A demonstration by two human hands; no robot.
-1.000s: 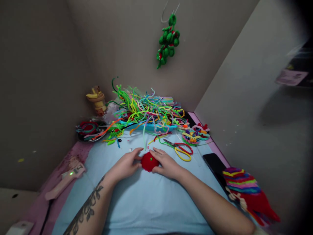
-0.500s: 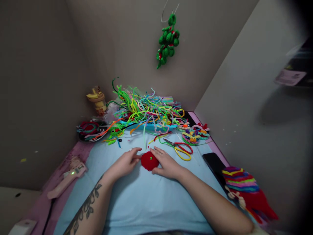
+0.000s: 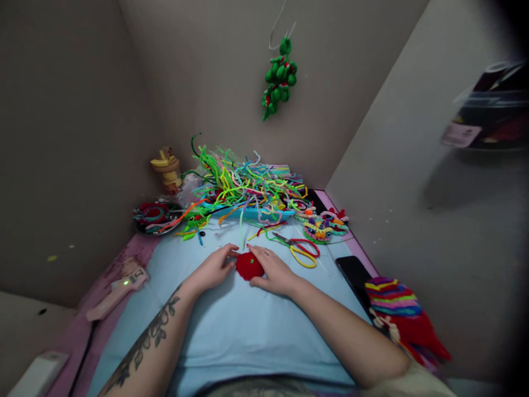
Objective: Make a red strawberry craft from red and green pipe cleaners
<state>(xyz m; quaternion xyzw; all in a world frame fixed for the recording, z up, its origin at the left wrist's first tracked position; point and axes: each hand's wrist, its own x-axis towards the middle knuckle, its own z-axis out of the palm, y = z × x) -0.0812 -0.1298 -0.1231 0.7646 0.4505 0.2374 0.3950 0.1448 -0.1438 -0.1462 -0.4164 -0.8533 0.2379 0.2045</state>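
Red disc (image 3: 249, 267) | right fingers (image 3: 260, 255) grasping right edge | left fingers (image 3: 228, 251) parted by left edge | cloth (image 3: 256, 331) stretches nearside

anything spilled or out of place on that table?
Yes, mildly: fuzzy stems spill over the blue tray rim, and a few loose pieces lie on the blue cloth near the scissors, outside it. Nothing visibly damaged.

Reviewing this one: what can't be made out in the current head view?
All in the head view:
- Right edge of the red fuzzy piece: covered by the right hand.
- Whether the left hand touches that piece: too small to tell.
- Floor of the blue tray: buried under pipe cleaners.
- Far side of the dark container: cut off by the right edge.
- Its label's print: blurred.
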